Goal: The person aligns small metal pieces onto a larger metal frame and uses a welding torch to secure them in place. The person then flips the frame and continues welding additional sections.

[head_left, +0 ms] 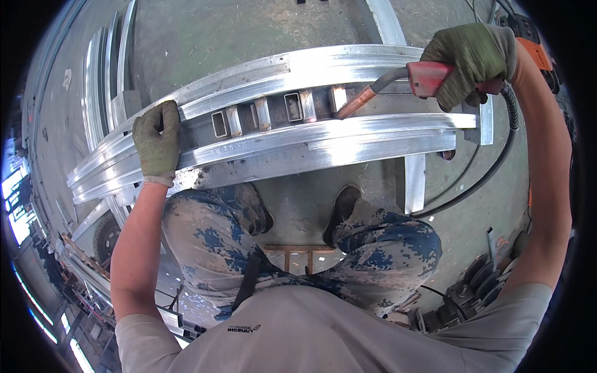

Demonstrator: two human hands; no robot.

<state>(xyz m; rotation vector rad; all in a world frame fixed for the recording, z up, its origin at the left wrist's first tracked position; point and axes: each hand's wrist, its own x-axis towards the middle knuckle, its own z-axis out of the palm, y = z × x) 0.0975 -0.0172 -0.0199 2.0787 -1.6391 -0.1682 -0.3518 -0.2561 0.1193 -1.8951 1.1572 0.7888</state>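
My right hand (472,62), in a green work glove, is closed round the red handle of a welding torch (429,78). The torch's copper nozzle (356,102) points down-left, its tip at a short square tube piece (337,96). Several such pieces stand between two long shiny metal rails, a far rail (249,93) and a near rail (261,146); some show open square ends. At the rails' left part my left hand (155,140), also gloved, curls its fingers at the far rail, and the fingertips are partly hidden.
A dark cable (497,165) runs from the torch down the right side. Metal profiles (99,81) lie at the far left. Crossbars (415,183) support the rails. Between my feet is a small wooden stool (298,248). A machine with dark discs (479,280) stands at the lower right.
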